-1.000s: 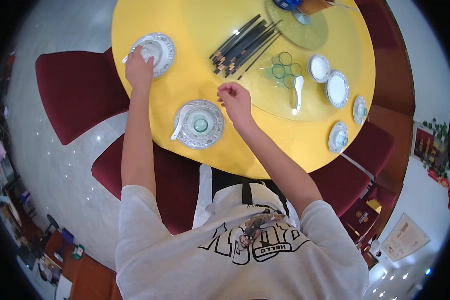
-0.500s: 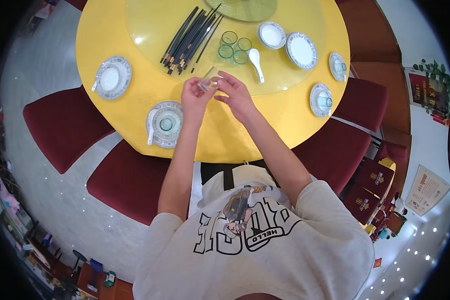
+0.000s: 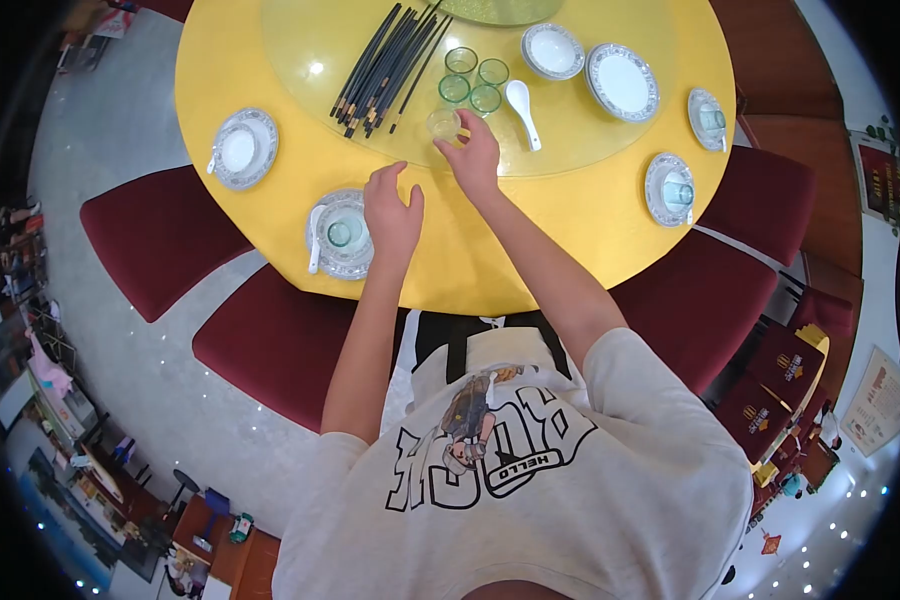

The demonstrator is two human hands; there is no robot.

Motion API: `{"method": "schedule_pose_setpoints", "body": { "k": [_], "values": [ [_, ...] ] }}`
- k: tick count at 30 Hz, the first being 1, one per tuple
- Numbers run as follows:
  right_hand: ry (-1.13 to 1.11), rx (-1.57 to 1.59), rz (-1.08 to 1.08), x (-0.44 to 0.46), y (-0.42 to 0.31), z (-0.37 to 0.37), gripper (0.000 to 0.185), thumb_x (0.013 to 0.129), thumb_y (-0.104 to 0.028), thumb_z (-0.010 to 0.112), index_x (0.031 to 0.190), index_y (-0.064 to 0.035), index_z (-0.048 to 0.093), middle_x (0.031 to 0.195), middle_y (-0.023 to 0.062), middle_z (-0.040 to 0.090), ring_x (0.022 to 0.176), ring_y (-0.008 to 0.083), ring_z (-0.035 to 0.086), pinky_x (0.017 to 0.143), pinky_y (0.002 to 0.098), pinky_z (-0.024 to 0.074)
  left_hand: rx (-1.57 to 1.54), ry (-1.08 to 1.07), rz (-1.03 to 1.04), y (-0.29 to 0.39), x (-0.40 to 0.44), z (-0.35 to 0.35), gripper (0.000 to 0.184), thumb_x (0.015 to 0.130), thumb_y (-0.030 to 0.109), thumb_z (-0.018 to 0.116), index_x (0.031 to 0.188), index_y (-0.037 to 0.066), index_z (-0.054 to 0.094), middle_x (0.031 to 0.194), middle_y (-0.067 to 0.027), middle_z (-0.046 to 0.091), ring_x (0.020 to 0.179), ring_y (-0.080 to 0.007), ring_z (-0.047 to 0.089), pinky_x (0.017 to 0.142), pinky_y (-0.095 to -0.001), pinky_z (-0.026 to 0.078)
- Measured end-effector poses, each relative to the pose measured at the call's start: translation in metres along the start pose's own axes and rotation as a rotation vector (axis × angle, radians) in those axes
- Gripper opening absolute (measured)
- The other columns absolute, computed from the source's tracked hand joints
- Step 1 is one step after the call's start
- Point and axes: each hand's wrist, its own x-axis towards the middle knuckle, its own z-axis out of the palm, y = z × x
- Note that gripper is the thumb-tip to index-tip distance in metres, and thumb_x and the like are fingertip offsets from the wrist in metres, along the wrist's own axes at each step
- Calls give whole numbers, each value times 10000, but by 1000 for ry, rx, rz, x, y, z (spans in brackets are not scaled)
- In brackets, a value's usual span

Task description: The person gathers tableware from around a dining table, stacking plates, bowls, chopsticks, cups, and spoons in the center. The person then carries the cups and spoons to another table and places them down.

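My right hand [image 3: 472, 155] holds a clear glass [image 3: 442, 125] between thumb and fingers at the near edge of the glass turntable [image 3: 570, 135]. Just behind it stand several green-tinted glasses [image 3: 485, 99] in a cluster. To their right lies a white spoon [image 3: 523, 115]. My left hand [image 3: 394, 210] is empty with its fingers apart. It is over the yellow tablecloth [image 3: 450, 270], beside a place setting whose plate [image 3: 354, 268] carries a glass [image 3: 339, 234] and a white spoon [image 3: 315, 240].
Black chopsticks [image 3: 390, 65] lie in a bunch on the turntable. Stacked bowls [image 3: 552, 50] and plates [image 3: 623, 82] stand at its right. More place settings, such as a plate with a bowl [image 3: 238, 152], line the table's rim. Dark red chairs [image 3: 165, 240] surround it.
The clear glass has gone from between both hands to the turntable in my right hand. My left hand has let go and drawn back toward me. The view has shifted slightly.
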Motion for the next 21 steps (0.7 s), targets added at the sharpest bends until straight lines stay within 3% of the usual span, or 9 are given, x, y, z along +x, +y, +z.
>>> {"method": "schedule_pose_setpoints", "body": {
  "k": [7,10,13,15,19,21],
  "values": [
    [39,-13,29,1,14,4,549,691,-69,754,1178,0,510,1139,143,578,1031,243,591,850,325,525,177,44,126,-11,-25,-33,374,721,61,658,1085,44,574,1060,-134,566,1027,-328,512,880,-418,413],
    [43,-5,57,1,13,4,574,662,-74,760,1172,-11,504,1117,134,575,998,267,593,800,323,524,332,45,126,-22,-32,-55,435,699,84,686,1116,57,565,1113,-135,542,1052,-329,496,888,-421,409],
    [3,-37,86,-3,14,3,593,685,-92,748,1208,-6,482,1156,162,554,1056,294,562,853,355,498,445,0,45,-34,-39,-71,495,691,96,704,1154,65,533,1166,-129,496,1049,-327,488,884,-429,390],
    [67,-249,-46,-11,14,3,581,716,-96,728,1235,-13,479,1206,172,535,1099,288,540,894,351,481,474,-30,2,-43,-44,-76,516,689,115,716,1166,69,525,1182,-136,483,1058,-328,483,878,-429,401],
    [79,-323,-116,-48,-20,-11,562,712,-73,703,1226,-24,481,1192,175,525,1085,304,530,882,373,467,497,-89,-70,-61,-47,-76,539,694,159,737,1177,71,515,1189,-137,487,1056,-322,498,823,-420,456],
    [17,-368,-217,-72,-24,-12,463,713,-82,682,1142,-34,516,1047,180,560,991,340,547,858,387,449,483,-134,-116,-69,-45,-74,524,695,165,740,1163,68,525,1163,-132,509,1017,-320,525,789,-415,475]
  ]
}}
